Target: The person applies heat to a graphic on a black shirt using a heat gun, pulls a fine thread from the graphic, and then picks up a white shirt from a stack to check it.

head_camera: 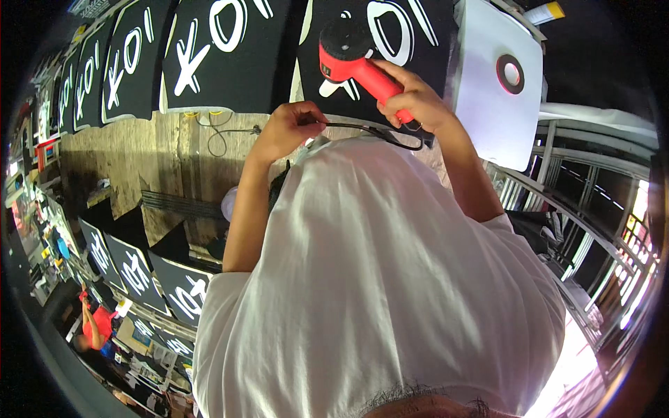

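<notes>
My right hand is wrapped around the handle of a red corded hand tool, shaped like a hair dryer, with a broad round black head. The tool is above a black panel printed with large white lettering and covers part of the print. My left hand pinches the tool's black power cord between thumb and fingertips. From there the cord runs right and loops back beneath the handle. Both hands are in front of my white shirt, near the panel's front edge.
Several similar printed black panels line the bench to the left; more stand behind me. A white board bearing a tape roll is on my right. A thin cable crosses the wooden surface. Another person works at lower left.
</notes>
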`<state>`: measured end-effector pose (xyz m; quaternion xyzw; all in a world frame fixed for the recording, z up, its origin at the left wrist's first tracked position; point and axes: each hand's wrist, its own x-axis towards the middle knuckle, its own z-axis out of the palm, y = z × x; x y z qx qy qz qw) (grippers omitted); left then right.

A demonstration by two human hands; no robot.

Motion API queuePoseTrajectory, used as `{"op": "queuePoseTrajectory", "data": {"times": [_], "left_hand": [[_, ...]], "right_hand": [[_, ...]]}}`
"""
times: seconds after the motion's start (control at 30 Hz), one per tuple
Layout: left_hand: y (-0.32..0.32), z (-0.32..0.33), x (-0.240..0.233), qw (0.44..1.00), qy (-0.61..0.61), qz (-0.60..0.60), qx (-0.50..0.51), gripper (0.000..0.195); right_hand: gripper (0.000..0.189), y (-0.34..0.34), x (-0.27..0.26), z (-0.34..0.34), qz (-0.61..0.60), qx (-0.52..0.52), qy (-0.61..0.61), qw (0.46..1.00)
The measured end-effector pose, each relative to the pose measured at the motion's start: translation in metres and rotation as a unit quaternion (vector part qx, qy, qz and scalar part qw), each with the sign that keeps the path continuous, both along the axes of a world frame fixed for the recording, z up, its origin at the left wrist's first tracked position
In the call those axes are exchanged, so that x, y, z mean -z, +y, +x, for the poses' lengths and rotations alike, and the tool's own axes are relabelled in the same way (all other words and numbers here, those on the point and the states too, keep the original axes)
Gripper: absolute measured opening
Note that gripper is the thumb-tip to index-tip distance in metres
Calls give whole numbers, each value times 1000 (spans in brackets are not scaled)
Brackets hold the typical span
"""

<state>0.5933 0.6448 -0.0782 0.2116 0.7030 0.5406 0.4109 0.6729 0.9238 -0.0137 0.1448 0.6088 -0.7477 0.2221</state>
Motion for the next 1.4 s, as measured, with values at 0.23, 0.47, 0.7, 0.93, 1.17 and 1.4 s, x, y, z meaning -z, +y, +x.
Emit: {"op": "queuePoseTrajectory", "data": {"times": [0.23, 0.47, 0.7, 0.93, 1.17, 1.4], "left_hand": [[0, 4, -5, 1000, 6, -8, -8, 12], [-1, 6, 5, 1000, -5, 7, -20, 12], [2, 4, -1, 1000, 12, -13, -6, 12], [2, 5, 4, 1000, 2, 7, -2, 12], [4, 7, -3, 1000, -13, -2, 4, 10], [7, 5, 1, 1000, -18, 10, 3, 11]], "right_hand": [[80, -9, 4, -1, 2, -35, -9, 999], [78, -17, 3, -4, 38, -42, 12, 998], [78, -18, 3, -6, 4, -42, 14, 999], [78, -16, 2, -6, 23, -37, 17, 999], [80, 0, 0, -2, 64, -8, 22, 998], [80, 0, 6, -11, 70, 44, 45, 996]]}}
